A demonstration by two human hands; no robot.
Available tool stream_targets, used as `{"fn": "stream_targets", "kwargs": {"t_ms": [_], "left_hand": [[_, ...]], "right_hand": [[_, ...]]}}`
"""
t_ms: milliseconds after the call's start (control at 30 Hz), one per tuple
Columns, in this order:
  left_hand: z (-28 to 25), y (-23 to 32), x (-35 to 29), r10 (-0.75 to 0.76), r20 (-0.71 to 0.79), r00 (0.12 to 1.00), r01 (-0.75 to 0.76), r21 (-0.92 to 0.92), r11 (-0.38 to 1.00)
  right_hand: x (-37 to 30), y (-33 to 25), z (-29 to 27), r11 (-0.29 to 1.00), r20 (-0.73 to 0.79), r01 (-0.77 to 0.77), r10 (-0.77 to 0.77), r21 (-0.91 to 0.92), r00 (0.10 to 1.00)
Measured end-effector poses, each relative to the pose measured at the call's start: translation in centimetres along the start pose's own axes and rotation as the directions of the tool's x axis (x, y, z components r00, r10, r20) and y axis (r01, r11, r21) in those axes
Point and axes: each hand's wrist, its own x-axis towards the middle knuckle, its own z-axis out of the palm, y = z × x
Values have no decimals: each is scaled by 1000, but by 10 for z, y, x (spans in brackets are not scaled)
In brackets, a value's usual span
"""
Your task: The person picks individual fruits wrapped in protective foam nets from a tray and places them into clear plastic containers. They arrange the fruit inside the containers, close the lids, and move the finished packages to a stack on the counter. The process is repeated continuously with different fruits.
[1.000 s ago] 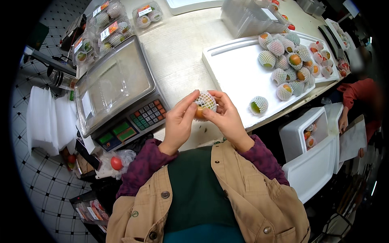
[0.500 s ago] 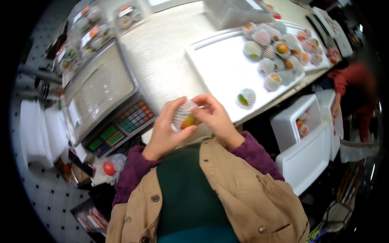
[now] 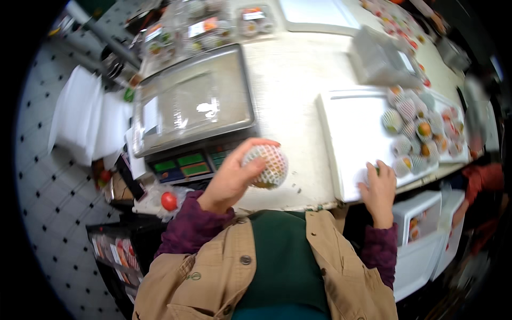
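My left hand (image 3: 228, 178) is closed around a round, yellowish-orange fruit in a white foam net (image 3: 272, 168), in the air in front of the scale. Out to the right, my right hand (image 3: 382, 194) is over the near end of a white foam tray (image 3: 341, 122). Its fingers curl round a second netted fruit, of which only a bit of green (image 3: 378, 172) shows; the hand hides the rest. Several more netted fruits (image 3: 407, 129) are heaped on the tray's right side, beyond that hand.
A scale with a metal pan (image 3: 186, 106) bearing a clear plastic lid stands left. Packed fruit boxes (image 3: 256, 22) sit behind it. Stacked clear containers (image 3: 381, 58) stand behind the tray. White foam boxes (image 3: 418, 213) are below the table at right, near another person's red sleeve (image 3: 482, 181).
Both hands were together on one netted fruit. My right hand has let go of it and reached right to the single fruit on the tray. The whole view has shifted.
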Motion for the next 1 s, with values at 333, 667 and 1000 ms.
{"fn": "stream_targets", "kwargs": {"t_ms": [333,667,1000], "left_hand": [[-116,126,-1,772,-197,605,-112,938,327],[-150,124,73,718,-38,695,328,906,-269],[-65,83,1,781,-57,622,-298,905,303]], "right_hand": [[166,-123,-56,544,-316,363,-182,756,931],[263,-274,-2,684,-548,605,-346,408,762],[204,51,8,915,-427,-396,326,-85,844]]}}
